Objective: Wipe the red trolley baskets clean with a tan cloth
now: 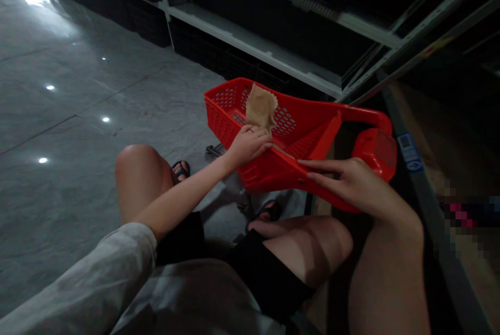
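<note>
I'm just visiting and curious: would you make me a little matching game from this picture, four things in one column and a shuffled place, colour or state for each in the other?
Things:
1. Basket
2. Cloth-like piece
3. Right hand
4. Shelf rack

Descriptions:
A. Pale-framed, standing beyond the red plastic
B. Tan, with its lower end at the left hand
C. Fingers extended, tips at the near red rim
D. Red, with holes in its walls

Right pairs: 1-D, 2-B, 3-C, 4-A
</note>
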`<state>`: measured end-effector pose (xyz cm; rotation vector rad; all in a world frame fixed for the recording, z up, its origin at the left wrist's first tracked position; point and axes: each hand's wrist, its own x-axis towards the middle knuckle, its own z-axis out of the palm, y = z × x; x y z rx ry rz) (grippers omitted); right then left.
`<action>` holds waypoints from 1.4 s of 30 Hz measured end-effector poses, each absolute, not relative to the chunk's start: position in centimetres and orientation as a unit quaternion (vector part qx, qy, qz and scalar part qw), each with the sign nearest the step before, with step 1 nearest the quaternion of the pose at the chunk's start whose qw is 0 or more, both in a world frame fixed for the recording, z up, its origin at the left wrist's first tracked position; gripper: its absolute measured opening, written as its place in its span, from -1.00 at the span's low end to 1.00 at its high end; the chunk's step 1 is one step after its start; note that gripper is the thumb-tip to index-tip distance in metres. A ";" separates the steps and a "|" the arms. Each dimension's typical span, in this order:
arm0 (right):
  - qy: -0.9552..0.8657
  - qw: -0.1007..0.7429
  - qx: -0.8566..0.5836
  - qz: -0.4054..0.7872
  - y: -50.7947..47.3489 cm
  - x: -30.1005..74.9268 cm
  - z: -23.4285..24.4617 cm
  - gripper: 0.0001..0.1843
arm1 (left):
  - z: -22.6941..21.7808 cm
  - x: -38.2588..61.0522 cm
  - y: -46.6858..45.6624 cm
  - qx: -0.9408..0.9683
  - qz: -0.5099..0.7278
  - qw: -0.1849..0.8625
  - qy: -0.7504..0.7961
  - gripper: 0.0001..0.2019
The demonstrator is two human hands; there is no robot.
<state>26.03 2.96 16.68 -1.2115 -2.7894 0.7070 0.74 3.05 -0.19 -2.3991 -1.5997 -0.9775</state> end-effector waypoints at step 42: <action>-0.878 -0.092 -0.450 -0.131 2.0 20.0 11.0 -0.48 | 1.2 -14.0 1.0 -0.803 -0.054 0.038 -0.592 -0.55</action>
